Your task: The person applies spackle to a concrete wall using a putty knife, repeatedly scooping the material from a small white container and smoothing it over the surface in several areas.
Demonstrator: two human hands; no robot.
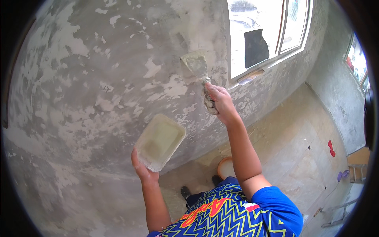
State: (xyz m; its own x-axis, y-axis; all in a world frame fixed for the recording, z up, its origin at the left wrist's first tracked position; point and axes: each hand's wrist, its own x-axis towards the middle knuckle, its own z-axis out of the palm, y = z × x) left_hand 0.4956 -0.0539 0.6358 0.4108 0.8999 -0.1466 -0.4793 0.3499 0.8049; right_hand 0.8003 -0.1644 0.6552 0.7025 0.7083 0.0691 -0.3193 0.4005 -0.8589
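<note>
My right hand (220, 102) grips the plaster-caked handle of a wide putty knife (196, 64), and its blade lies flat against the grey patchy wall (90, 79) just left of the window. Lower down, my left hand (141, 168) holds a rectangular pale tray (160, 141) by its near corner. The tray is tilted toward the wall and has a thin smear of plaster in it. Both forearms come up from the lower edge, over a blue patterned shirt.
A window (268, 31) with a pale frame is at the upper right. On the tiled floor (292, 154) below stand a round bucket (226, 168) by my feet, a red object (331, 148) and a purple object (342, 175). A ladder (357, 170) is at the far right.
</note>
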